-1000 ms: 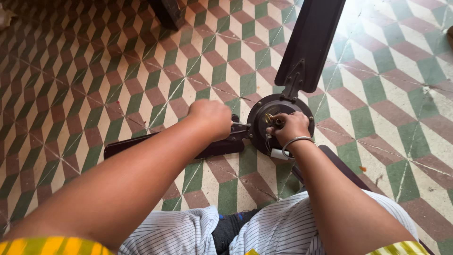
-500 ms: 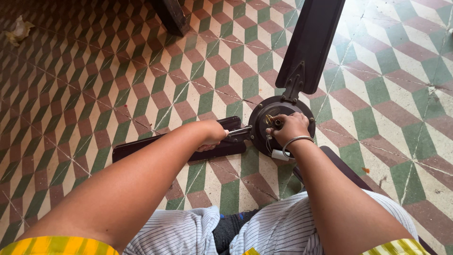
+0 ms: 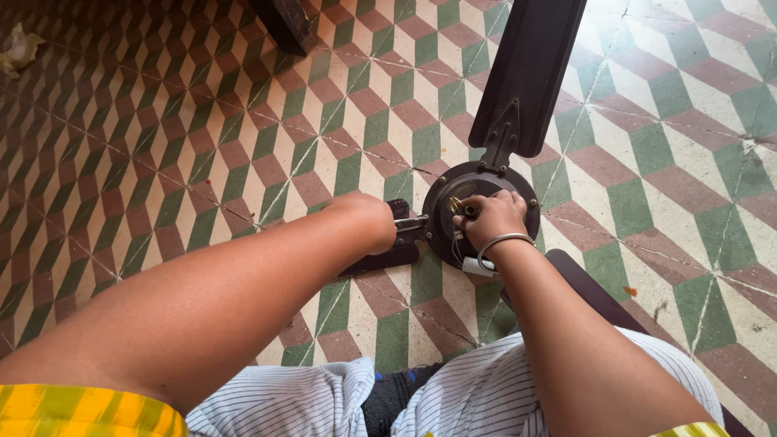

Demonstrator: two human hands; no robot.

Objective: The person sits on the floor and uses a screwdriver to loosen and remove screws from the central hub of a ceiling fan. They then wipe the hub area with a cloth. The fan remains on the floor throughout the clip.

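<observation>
A dark ceiling fan (image 3: 484,212) is laid on the tiled floor (image 3: 243,146), just ahead of the striped trousers (image 3: 486,396). The right hand (image 3: 491,217), a metal bangle (image 3: 500,245) at its wrist, is closed over the round motor housing, fingers curled on small brass parts. The left hand (image 3: 374,218) is folded around the blade (image 3: 380,255) beside it; another blade (image 3: 530,69) is stretched away beyond the right hand.

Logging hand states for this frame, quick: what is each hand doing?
Left hand: resting on a dark fan blade; grip cannot be told.
Right hand: fingers closed on a small part at the fan motor hub.
</observation>
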